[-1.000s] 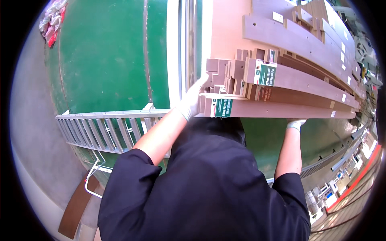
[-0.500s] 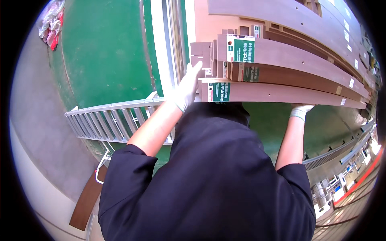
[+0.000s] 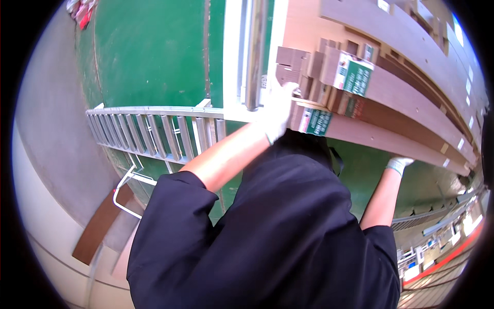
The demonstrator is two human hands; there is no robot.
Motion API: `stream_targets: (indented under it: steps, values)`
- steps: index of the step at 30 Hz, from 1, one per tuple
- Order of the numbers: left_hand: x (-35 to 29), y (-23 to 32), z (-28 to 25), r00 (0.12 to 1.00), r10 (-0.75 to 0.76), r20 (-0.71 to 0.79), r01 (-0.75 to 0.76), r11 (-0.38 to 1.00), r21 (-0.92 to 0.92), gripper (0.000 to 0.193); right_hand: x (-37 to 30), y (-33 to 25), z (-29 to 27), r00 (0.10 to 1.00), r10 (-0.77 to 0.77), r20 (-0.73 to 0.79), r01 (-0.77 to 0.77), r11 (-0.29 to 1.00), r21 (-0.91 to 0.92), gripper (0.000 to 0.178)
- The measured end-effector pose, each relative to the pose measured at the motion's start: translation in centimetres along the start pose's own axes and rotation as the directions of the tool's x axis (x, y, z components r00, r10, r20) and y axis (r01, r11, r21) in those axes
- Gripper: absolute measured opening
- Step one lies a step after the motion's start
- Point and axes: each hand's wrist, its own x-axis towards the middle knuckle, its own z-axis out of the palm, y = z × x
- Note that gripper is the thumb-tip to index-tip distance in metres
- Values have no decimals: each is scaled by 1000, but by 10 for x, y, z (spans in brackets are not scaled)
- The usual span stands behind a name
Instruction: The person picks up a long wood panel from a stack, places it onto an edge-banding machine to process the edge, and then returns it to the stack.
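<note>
My left hand (image 3: 280, 110), in a white glove, grips the left end of a long pinkish-brown board (image 3: 355, 131), its thumb by the top edge. My right hand (image 3: 400, 164), also gloved, is at the near lower edge of that board, farther right; its fingers are partly hidden beneath it. This board is the nearest of a stack, with a green-and-white label near its left end. Behind it lie a darker brown board (image 3: 396, 123) and another labelled pinkish-brown board (image 3: 401, 87). Short wooden pieces (image 3: 292, 59) sit by the stack's left end.
Left of me runs a metal roller conveyor (image 3: 154, 134) over green floor (image 3: 154, 56). A white-framed rail (image 3: 252, 56) stands beside the stack. At lower left are a white tubular frame (image 3: 121, 193) and a brown plank (image 3: 98, 226). Plastic bags (image 3: 82, 11) lie at far left.
My view has turned, so the stack and my left hand appear farther right, and the boards slope down more to the right. Both hands remain at the nearest board.
</note>
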Motion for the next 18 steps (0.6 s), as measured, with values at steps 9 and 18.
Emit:
stream_targets:
  steps: [9, 18]
  values:
    - [-19, 31, 15, 993, 85, 84, -106, 952, 288, 77, 10, -4, -15, 972, -204, 116, 233, 798, -556, 72]
    - [-24, 31, 9, 964, -256, 74, 266, 942, -207, 27, -27, 22, 61, 997, 14, -80, 24, 892, 452, 74]
